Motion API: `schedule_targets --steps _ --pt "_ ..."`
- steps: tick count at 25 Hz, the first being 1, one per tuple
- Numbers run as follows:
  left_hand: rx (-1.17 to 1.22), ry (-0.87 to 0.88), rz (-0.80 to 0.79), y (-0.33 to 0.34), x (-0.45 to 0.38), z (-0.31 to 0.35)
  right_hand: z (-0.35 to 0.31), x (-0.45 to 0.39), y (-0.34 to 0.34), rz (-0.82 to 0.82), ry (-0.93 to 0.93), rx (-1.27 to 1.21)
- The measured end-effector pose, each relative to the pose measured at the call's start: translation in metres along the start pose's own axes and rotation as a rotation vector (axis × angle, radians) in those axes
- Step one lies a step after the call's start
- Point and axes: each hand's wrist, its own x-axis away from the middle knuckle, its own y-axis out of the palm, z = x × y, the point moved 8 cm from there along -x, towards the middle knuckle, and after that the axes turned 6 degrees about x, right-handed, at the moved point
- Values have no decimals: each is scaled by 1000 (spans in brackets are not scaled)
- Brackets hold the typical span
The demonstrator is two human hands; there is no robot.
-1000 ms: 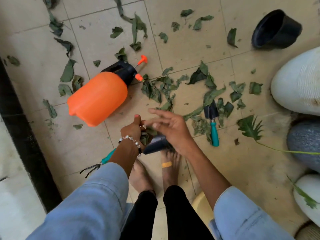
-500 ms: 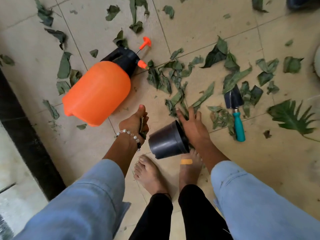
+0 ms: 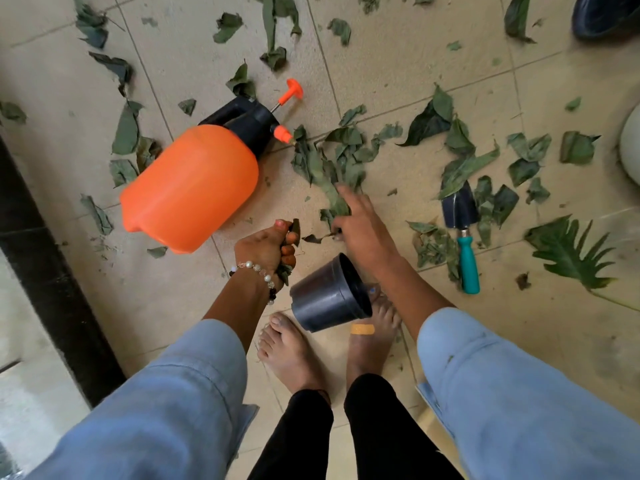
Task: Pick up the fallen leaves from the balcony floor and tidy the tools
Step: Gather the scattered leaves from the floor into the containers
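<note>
Balcony floor, leaf collection: two hands, one pot, two tools.

A bunch of leaves [image 3: 286,270] is gripped in the left hand [image 3: 266,249], fingers curled tight round it. The right hand [image 3: 360,228] is held apart from it, fingers extended and resting on loose leaves [image 3: 332,164] on the tiled floor [image 3: 398,57]; whether one is pinched under the thumb cannot be told through the blur. A black pot [image 3: 327,296] is tipped on its side just below the hands, by bare feet. An orange sprayer [image 3: 194,183] lies to the left; a teal-handled trowel [image 3: 464,233] lies to the right among scattered leaves.
</note>
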Motion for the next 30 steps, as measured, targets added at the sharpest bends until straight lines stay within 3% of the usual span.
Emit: schedule_targets --steps 4,7,9,13,15,17,23,28,30 --pt "-63 14 -51 -2 -11 2 -22 -2 24 -73 -255 682" --pt "-102 -7 -67 -11 -15 -5 -17 -10 32 -25 -325 720" --pt "-121 2 -46 -17 -12 -6 -6 -19 15 40 -238 502" --pt "-147 58 -21 -11 10 0 33 3 -31 149 257 -562" --pt "-175 94 -40 1 35 8 21 35 -47 130 322 -998" --pt "-224 122 -65 15 69 22 -4 70 -69 95 338 -1263" --pt "-367 151 -132 39 203 71 -94 161 -143 172 342 -1608" --pt "-146 122 -312 51 375 131 -196 265 -245 360 388 -1623" --pt "-123 208 -294 49 428 158 -237 301 -281 409 367 -1602"
